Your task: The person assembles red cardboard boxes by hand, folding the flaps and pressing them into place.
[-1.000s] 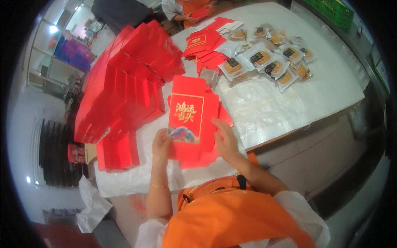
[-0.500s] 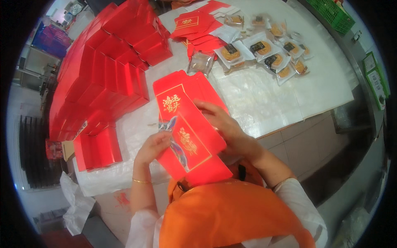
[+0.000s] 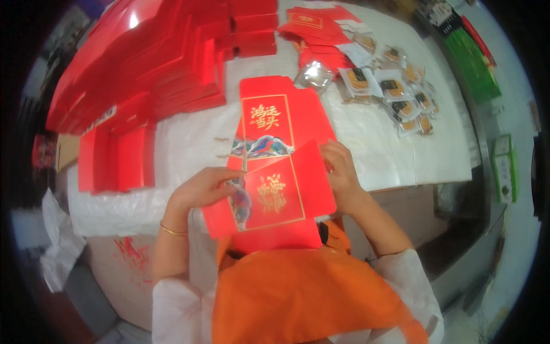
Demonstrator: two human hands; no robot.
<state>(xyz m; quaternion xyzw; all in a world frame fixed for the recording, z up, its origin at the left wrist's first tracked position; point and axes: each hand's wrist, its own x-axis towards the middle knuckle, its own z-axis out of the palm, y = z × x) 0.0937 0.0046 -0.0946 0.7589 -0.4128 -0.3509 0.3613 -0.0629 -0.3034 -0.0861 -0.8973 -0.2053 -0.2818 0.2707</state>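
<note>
A flat red carton (image 3: 269,206), printed in gold with a blue wavy picture, is tilted in front of me over the table's near edge. My left hand (image 3: 200,188) pinches its left edge between thumb and fingers. My right hand (image 3: 342,178) is curled round its right edge, its fingertips partly hidden. Beyond it lies a like-printed red panel (image 3: 309,117), partly covered by the nearer one; I cannot tell whether the two are joined. An open red box (image 3: 137,157) stands at the front left of the table.
Stacked red boxes (image 3: 189,69) fill the back left. Flat red cartons (image 3: 312,28) lie at the back, beside wrapped round cakes (image 3: 392,89) and a clear wrapped packet (image 3: 315,76). White sheeting (image 3: 395,155) covers the table. A green crate (image 3: 472,66) stands far right.
My view has shifted, so the table sits differently. The nearer carton has turned more level and spread from the panel beyond. Both hands still hold its edges, now farther apart.
</note>
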